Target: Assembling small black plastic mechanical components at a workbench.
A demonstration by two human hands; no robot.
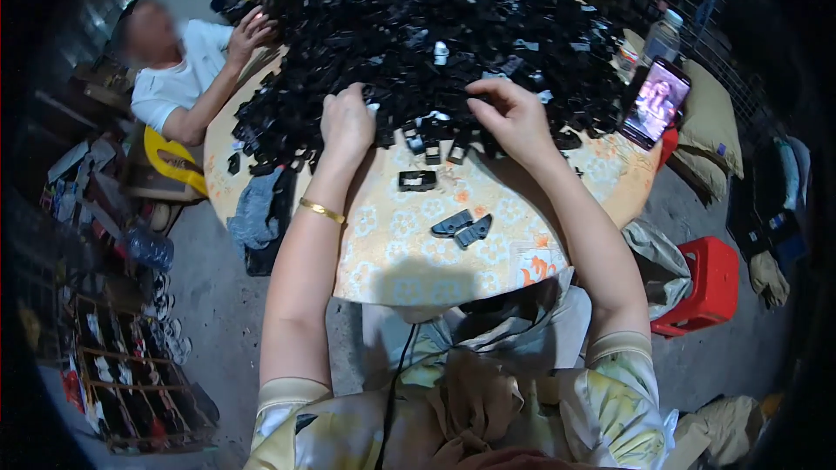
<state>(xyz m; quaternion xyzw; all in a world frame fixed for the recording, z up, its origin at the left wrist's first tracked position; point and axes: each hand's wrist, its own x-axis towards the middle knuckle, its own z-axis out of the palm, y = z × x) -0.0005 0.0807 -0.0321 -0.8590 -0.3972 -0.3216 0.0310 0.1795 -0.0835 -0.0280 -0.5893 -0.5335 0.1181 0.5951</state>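
Note:
A big heap of small black plastic parts (392,43) covers most of a round table. My left hand (347,124) is at the heap's near edge with its fingers curled closed; whatever is in them is hidden. To its right, my right hand (515,122) reaches over the same edge, thumb and forefinger apart, nothing visible between them. Between my wrists lies a black rectangular part (417,180) with a pale middle. Nearer me, two black wedge-shaped pieces (463,228) rest side by side. A small white piece (441,53) sits on top of the heap.
A flowered tablecloth (383,244) covers the table. On the right stand a lit phone (655,104), a clear bottle (664,37) and a red stool (701,287). Another person (187,70) sits at the left, a hand at the heap. A blue-grey cloth (254,213) hangs at the left edge.

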